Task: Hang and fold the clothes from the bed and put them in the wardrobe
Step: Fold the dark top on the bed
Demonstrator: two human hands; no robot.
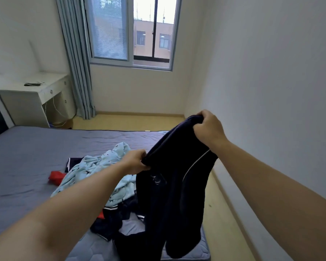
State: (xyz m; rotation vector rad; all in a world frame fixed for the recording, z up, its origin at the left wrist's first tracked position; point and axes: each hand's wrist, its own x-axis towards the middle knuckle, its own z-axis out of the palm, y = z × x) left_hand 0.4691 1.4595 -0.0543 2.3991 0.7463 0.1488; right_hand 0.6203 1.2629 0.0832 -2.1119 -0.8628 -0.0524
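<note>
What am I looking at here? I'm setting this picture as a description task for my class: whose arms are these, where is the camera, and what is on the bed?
There is no machine: these are a person's two bare arms, filmed by one wide-angle camera worn on the head, looking forward and down. The left hand and right hand both grip a dark navy garment, holding it up over the bed. On the bed lie a light blue patterned garment, a red item and more dark clothes. A white desk and a window are behind. No wardrobe is in view.
</note>
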